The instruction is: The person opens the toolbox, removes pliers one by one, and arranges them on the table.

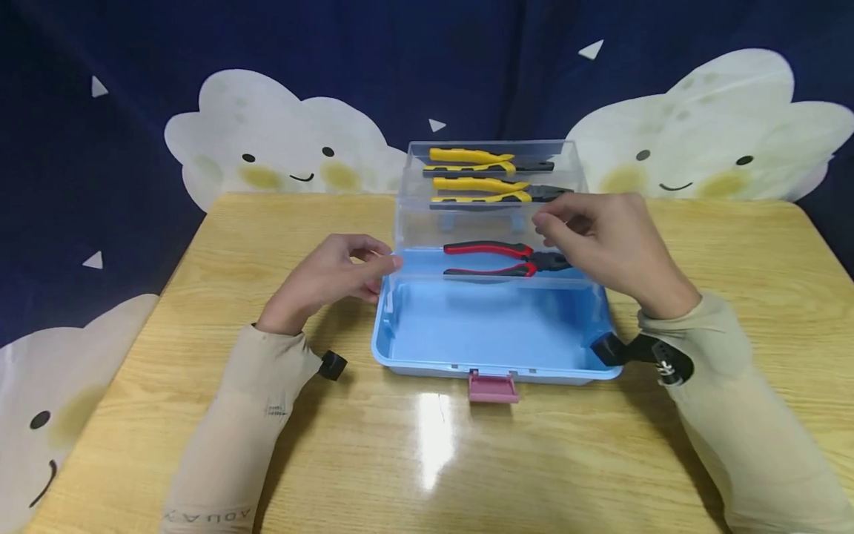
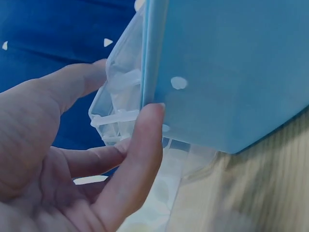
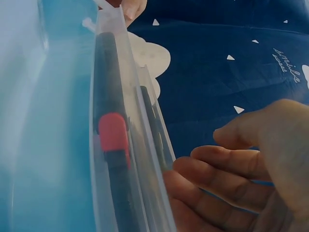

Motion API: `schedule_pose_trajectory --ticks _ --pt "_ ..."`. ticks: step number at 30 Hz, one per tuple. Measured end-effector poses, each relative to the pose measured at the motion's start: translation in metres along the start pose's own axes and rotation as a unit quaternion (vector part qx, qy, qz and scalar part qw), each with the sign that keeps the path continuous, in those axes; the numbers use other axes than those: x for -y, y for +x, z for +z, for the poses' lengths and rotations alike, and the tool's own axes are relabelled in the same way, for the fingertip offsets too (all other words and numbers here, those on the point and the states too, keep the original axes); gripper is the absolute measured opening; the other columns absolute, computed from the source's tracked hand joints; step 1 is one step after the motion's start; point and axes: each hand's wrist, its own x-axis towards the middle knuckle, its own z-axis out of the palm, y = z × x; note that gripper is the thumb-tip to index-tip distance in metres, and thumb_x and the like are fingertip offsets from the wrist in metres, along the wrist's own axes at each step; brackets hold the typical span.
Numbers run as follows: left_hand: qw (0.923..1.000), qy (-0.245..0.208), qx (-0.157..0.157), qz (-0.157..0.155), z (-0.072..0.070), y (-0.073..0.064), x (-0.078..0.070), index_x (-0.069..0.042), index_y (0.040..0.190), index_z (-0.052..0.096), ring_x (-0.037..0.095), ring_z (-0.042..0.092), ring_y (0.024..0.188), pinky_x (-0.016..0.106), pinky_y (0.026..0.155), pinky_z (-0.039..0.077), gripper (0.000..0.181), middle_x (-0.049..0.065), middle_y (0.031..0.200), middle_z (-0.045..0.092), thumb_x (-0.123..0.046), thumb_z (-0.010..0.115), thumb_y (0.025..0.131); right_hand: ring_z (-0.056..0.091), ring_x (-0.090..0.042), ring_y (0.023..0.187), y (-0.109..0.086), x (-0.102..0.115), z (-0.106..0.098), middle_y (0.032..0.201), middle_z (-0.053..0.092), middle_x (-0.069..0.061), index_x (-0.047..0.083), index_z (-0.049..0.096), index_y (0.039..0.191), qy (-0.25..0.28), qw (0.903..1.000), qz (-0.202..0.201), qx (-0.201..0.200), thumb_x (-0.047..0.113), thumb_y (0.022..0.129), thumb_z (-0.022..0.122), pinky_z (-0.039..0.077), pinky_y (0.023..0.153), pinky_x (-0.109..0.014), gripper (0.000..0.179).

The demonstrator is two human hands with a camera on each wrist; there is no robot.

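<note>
Holding the left side of the blue toolbox (image 1: 427, 368) on the desk (image 1: 333, 460) with curved left hand (image 1: 332, 271). Hovering with the right hand (image 1: 608, 236), with loosely bent fingers, close to right end of the clear trays (image 1: 419, 228). In the lowest tray: red-black pliers (image 1: 490, 248); in the two above: one pair of yellow-black pliers (image 1: 477, 183) each.

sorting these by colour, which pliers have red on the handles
The front pliers, nearest the pink latch, have red-and-black handles; the middle pair and back pair have yellow-and-black ones.

navy cloth (image 1: 427, 59) behind wooden table (image 1: 373, 452)
</note>
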Motion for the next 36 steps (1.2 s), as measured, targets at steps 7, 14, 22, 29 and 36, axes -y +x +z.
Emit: schedule_pose_trajectory --ticks 7,14,22,29,36 --pt "0.9991 0.036 0.009 0.019 -0.003 -0.003 -0.003 -0.009 0.141 0.058 0.024 0.076 0.086 0.038 0.086 0.064 0.064 0.013 0.120 0.059 -0.039 0.081 0.089 0.072 -0.017 0.068 -0.002 0.000 -0.006 0.082 0.079 -0.009 0.009 0.081 0.101 -0.006 0.9998 -0.011 -0.018 0.029 0.100 0.066 0.045 0.055 -0.018 0.024" --pt "0.9974 0.071 0.000 0.011 -0.003 -0.004 -0.002 -0.014 0.141 0.059 0.025 0.076 0.088 0.041 0.088 0.059 0.066 0.009 0.124 0.059 -0.038 0.085 0.085 0.070 -0.011 0.065 -0.004 0.000 -0.007 0.081 0.079 -0.008 0.010 0.081 0.099 0.001 0.9996 -0.015 -0.025 0.029 0.100 0.066 0.044 0.055 -0.014 0.024" --pt "0.9946 0.102 -0.002 0.020 -0.001 -0.005 0.001 -0.014 0.141 0.060 0.024 0.069 0.093 0.030 0.078 0.054 0.065 0.006 0.125 0.061 -0.026 0.086 0.083 0.074 -0.018 0.070 -0.009 -0.002 -0.006 0.081 0.079 -0.008 0.010 0.081 0.100 -0.001 0.9997 -0.013 -0.022 0.029 0.100 0.066 0.044 0.057 -0.013 0.024" --pt "0.9941 0.104 0.009 0.029 -0.001 -0.006 0.001 -0.011 0.143 0.058 0.021 0.069 0.094 0.028 0.078 0.053 0.068 0.009 0.127 0.060 -0.022 0.087 0.082 0.074 -0.019 0.070 -0.011 -0.004 -0.006 0.081 0.079 -0.007 0.010 0.082 0.099 -0.004 0.9995 -0.021 -0.025 0.027 0.100 0.066 0.043 0.058 -0.010 0.023" --pt "0.9891 0.135 0.045 0.037 -0.006 -0.008 0.002 -0.013 0.151 0.051 0.022 0.068 0.108 0.031 0.088 0.056 0.084 0.007 0.134 0.057 -0.025 0.091 0.078 0.074 -0.019 0.070 -0.010 -0.004 -0.006 0.080 0.079 -0.008 0.009 0.081 0.099 -0.009 0.9993 -0.021 -0.028 0.026 0.100 0.066 0.042 0.059 -0.007 0.023"
